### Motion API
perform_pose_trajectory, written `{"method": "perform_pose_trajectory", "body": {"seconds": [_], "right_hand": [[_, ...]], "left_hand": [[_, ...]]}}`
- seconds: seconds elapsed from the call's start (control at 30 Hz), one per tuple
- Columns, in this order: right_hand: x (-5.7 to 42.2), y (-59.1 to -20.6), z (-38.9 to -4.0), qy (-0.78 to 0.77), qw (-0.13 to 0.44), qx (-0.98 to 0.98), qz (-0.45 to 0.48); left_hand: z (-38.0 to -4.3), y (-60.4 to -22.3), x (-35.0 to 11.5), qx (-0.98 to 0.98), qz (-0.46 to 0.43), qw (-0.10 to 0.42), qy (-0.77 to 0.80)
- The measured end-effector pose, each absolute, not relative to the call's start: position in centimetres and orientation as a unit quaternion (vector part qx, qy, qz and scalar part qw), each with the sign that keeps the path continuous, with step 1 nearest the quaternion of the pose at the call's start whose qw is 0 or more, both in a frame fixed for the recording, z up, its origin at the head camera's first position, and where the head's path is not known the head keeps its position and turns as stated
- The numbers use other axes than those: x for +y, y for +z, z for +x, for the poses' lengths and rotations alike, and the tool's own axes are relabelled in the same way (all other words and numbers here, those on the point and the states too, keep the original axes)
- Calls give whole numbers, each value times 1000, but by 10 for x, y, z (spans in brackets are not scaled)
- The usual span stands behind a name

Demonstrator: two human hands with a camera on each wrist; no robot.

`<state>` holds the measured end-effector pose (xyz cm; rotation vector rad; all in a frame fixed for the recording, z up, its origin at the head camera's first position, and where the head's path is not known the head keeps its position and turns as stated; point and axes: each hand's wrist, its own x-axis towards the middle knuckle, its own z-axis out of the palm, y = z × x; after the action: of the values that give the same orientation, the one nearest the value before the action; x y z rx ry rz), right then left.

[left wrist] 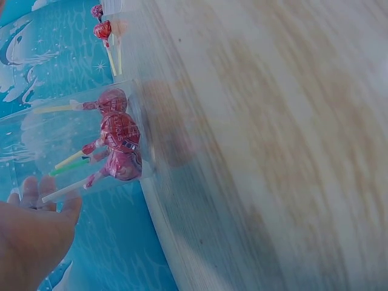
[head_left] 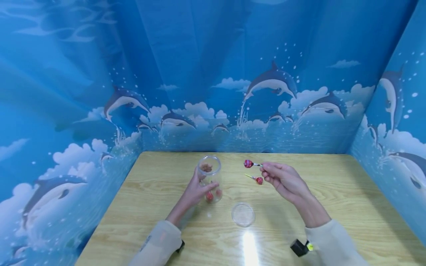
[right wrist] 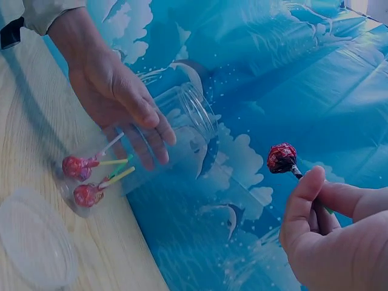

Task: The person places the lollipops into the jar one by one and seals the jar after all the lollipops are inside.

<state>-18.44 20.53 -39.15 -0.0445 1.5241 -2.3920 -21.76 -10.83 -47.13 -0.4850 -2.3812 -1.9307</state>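
My left hand (head_left: 195, 191) grips a clear plastic jar (head_left: 216, 181) that stands upright on the table, fingers round its far side and thumb in front. Several red-wrapped lollipops (left wrist: 120, 130) lie at the jar's bottom, heads down, their yellow, green and white sticks pointing up. To the right of the jar, my right hand (head_left: 287, 183) pinches the stick of another lollipop (right wrist: 282, 159) between thumb and fingers. Its wrapped head points left, above the table and apart from the jar. Just below it, one more red lollipop (head_left: 259, 180) lies on the table.
A round clear lid (head_left: 243, 214) lies flat on the wooden table (head_left: 139, 225), in front of and right of the jar. Blue curtains (head_left: 206, 74) printed with dolphins stand behind the table and along both sides.
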Motion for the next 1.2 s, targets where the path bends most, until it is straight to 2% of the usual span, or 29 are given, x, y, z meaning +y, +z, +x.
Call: {"method": "perform_pose_trajectory", "body": {"seconds": [1.2], "right_hand": [[108,-373,-230,-818,208,536,-35]], "left_hand": [[-218,-475,-109,-770,-160,16,-617]]}}
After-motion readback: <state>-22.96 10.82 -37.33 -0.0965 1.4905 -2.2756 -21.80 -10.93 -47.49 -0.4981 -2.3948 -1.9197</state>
